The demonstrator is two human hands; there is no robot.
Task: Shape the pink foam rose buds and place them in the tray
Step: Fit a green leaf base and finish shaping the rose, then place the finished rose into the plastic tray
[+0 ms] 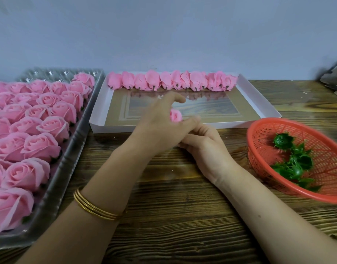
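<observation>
From the head view, one pink foam rose bud [175,115] sits above the near side of the white tray [114,128]. It shows in the gap between the left hand's [162,121] forefinger and thumb, with its rounded top up and turned towards the wall; its base is hidden.

The hands are together and touching. The left hand's fingers are loosely spread. The right hand [203,145] is curled just beneath it, and I cannot tell which hand grips the bud.

A row of buds [171,81] lies along the tray's far wall, long axes running front to back and stem pegs pointing at the person.

On the wooden counter [173,206]:
- A clear plastic tray [72,149] of open roses [43,126] is on the left.
- A red basket [259,130] of green calyxes [295,164] is on the right.

Gold bangles [93,208] ring the left wrist.
</observation>
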